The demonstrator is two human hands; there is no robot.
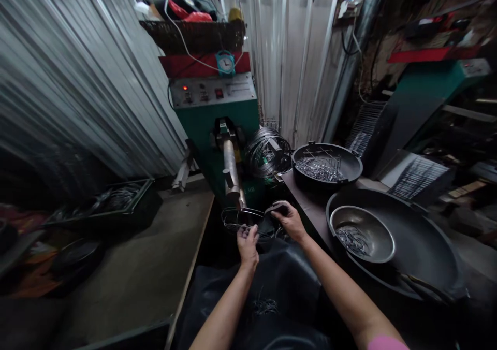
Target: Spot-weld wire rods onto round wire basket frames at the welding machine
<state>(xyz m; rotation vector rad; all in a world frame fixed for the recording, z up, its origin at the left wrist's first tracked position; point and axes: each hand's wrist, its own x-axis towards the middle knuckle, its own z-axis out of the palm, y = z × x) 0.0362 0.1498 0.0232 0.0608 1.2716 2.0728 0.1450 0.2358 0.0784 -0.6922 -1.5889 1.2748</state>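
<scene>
In front of me a round wire frame [254, 213] sits at the lower end of a metal arm [230, 166] on a green machine [217, 113]. My left hand [247, 242] is closed on the near side of this frame, thumb and fingers pinched together. At its right side, my right hand [288, 219] has its fingers bent around the wire, with something dark at the fingertips that I cannot make out. Whether the frame touches the arm's tip is hard to tell. Small loose wire pieces [266, 306] lie on the black apron [287, 272] over my lap.
A pan of bent wires [310, 180] stands at right. Nearer, a large dark pan [427, 246] holds a metal bowl [382, 244] with wire pieces. Coiled wire [267, 150] lies beside the machine. A crate [149, 192] is at left; a small clock [225, 63] hangs above the panel.
</scene>
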